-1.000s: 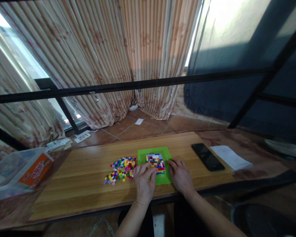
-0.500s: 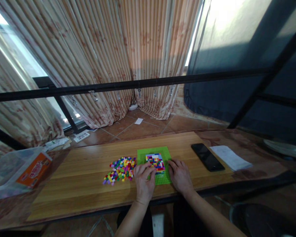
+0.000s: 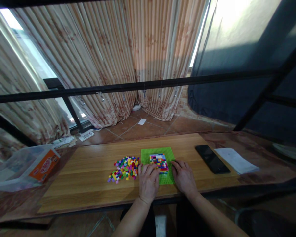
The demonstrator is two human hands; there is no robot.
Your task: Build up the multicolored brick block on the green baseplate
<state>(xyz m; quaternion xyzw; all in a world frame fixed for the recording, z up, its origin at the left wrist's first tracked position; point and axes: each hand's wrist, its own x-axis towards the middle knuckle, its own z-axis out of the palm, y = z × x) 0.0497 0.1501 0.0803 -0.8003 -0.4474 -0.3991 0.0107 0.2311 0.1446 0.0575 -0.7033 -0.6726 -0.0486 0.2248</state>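
A green studded baseplate lies on the wooden board and bears a low, many-coloured structure of toy building bricks. My left hand reaches over the plate's front left part. Its fingers are bent and drawn together at the structure's near left edge; whatever is between the fingertips is hidden. My right hand grips the right edge of the plate, with thumb and forefinger closed there. Just left of the plate spreads a pile of small loose bricks in mixed colours.
A black phone and a white sheet of paper lie to the right. At the far left stands a clear plastic box with an orange label. A dark metal rail runs across behind the wooden board, before curtains.
The view has shifted slightly, so everything appears a little further right. My left hand's fingers have moved from a raised pinch to lying lower over the structure's near edge. My right hand stays at the plate.
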